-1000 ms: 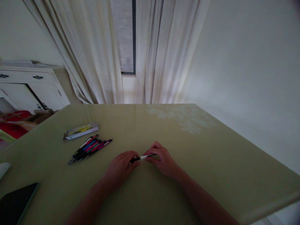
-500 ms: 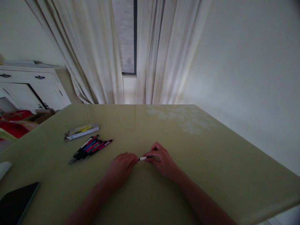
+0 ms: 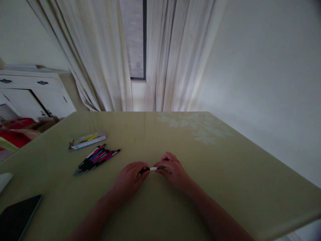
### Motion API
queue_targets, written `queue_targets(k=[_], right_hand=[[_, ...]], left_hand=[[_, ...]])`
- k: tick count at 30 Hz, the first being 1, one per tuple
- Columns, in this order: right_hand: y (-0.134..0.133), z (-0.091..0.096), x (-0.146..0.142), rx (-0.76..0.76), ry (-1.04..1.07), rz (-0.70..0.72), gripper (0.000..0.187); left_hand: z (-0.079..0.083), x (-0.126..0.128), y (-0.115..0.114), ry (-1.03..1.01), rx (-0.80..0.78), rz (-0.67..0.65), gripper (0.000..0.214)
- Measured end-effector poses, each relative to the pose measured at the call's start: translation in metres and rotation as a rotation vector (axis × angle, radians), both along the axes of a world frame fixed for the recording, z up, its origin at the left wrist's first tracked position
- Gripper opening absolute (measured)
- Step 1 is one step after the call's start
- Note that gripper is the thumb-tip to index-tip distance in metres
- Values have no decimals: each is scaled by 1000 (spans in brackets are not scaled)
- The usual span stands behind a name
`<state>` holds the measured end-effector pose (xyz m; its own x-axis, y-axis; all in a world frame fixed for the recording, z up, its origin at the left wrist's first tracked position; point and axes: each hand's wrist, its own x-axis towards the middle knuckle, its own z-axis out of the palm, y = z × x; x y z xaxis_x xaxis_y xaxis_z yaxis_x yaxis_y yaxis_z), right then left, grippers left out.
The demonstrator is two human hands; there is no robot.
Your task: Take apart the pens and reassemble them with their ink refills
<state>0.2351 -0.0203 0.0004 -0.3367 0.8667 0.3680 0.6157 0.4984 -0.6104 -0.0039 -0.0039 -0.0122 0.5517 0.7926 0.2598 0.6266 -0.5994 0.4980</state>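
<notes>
A black and white pen (image 3: 153,169) lies sideways between my two hands, just above or on the table; the exact gap is hard to see. My left hand (image 3: 131,175) is closed on its dark left end, thumb and fingers pinching it. On the pen's right end, my right hand (image 3: 174,170) pinches with thumb and fingertips. The white middle of the barrel shows between the hands. To the left of my left hand, a heap of several pens (image 3: 96,159) in black, red, blue and purple rests on the table.
Behind the heap lies a pen box (image 3: 87,140) with yellow marks. A dark flat device (image 3: 20,214) sits at the near left, with a white object (image 3: 4,180) beyond it. The greenish table (image 3: 225,174) ends near a wall at right; curtains (image 3: 100,60) hang behind.
My left fingers have shifted slightly and opened a little around the pen, so more of its dark left end shows. My right hand keeps nearly the same place.
</notes>
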Motion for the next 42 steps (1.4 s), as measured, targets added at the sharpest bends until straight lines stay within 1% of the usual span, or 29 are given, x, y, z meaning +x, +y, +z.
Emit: queue_targets(k=[2, 4, 6, 9, 15, 20, 23, 25, 27, 30, 35, 42], right_hand=[[1, -1, 1, 2, -3, 0, 14], [1, -1, 2, 1, -12, 3, 14], [2, -1, 3, 3, -17, -3, 14], [2, -1, 4, 11, -7, -14, 12], [4, 4, 10, 4, -36, -22, 11], [10, 5, 22, 4, -42, -64, 16], [19, 0, 39, -15, -75, -123, 24], [26, -5, 51, -32, -138, -207, 28], [32, -12, 61, -54, -205, -277, 29], [37, -21, 68, -61, -259, -317, 29], [39, -27, 70, -31, -226, -310, 29], [37, -20, 67, -45, -185, -279, 24]], left_hand=[[4, 0, -2, -50, -17, -27, 25], [7, 0, -3, -68, -13, -42, 26], [8, 0, -3, -72, -9, -18, 27], [6, -1, -2, -85, -2, 30, 23], [3, -3, 1, -74, 7, 8, 27], [2, -5, 3, -76, 7, 75, 23], [0, -6, 5, -88, -5, 96, 20], [0, -6, 5, -85, -9, 98, 18], [0, -5, 4, -76, -12, 96, 16], [1, -3, 2, -58, -27, 92, 19], [1, -3, 1, -30, -51, 103, 24], [8, -2, -2, -15, -54, 88, 23]])
